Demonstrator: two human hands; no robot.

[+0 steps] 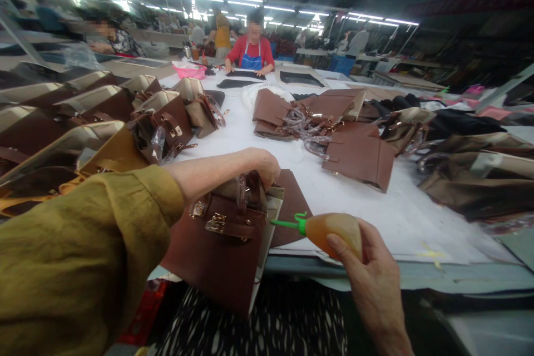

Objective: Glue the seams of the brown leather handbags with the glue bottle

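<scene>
My right hand point(373, 275) is wrapped round a squeeze bottle point(329, 233) of amber liquid, which lies nearly level. Its thin green nozzle points left, with the tip at the side edge of a brown handbag point(225, 261). That bag rests tilted at the table's front edge, over my lap, with metal fittings and a plastic-wrapped handle on its front. My left hand point(267, 167) reaches over the bag to its far upper edge; the fingers curl down and are mostly hidden there. A flat brown panel point(292, 194) lies on the table just behind the bag.
Several brown bags point(167, 117) stand in rows at the left, with a mustard one point(112, 150) among them. More brown bags point(359, 156) lie piled at the right on the white table point(417, 222). Across it, a person in red point(250, 53) handles dark pieces beside a pink basket point(189, 70).
</scene>
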